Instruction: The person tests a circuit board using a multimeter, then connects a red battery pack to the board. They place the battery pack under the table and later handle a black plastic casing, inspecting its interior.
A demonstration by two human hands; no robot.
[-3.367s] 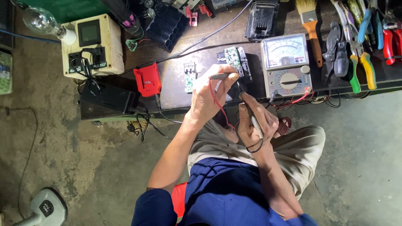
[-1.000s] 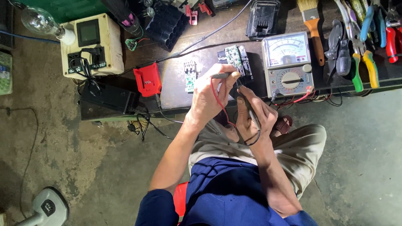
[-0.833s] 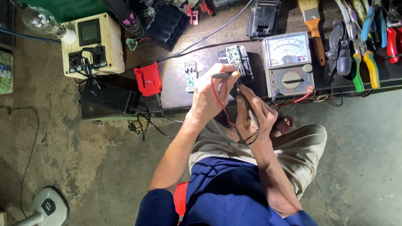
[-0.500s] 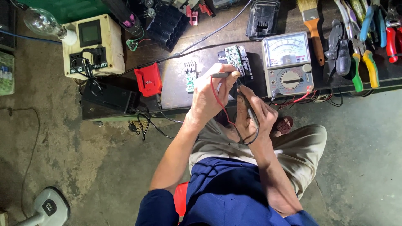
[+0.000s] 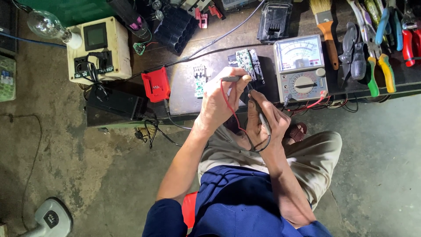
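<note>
Probes in both hands, we sit low at the counter (image 5: pixel 184 94) and look straight down at the work. Our left hand (image 5: pixel 219 103) is closed on a red-wired probe (image 5: pixel 231 79), pinched between thumb and fingertips; the probe lies almost flat, its long axis running left to right, with the tip pointing toward the green circuit board (image 5: pixel 246 63). Our right hand (image 5: pixel 263 120) is closed round a black-wired probe (image 5: pixel 262 115), held more like a pen – its axis runs up and away from us toward that same board. The two hands sit side by side, nearly touching, with red and black leads looping down between them.

The circuit board lies on the counter just beyond our fingertips, up and slightly to the right of the left hand, directly ahead of the right. Its long side runs away from us. The left hand is the nearer one; its probe tip sits just beside the board's near edge, though we cannot tell whether it touches.

Just right of the board stands a dial meter (image 5: pixel 302 66) – its leads trail off the counter's edge. A smaller board (image 5: pixel 199 80) and a red plastic adapter (image 5: pixel 155 85) lie to the left.
</note>
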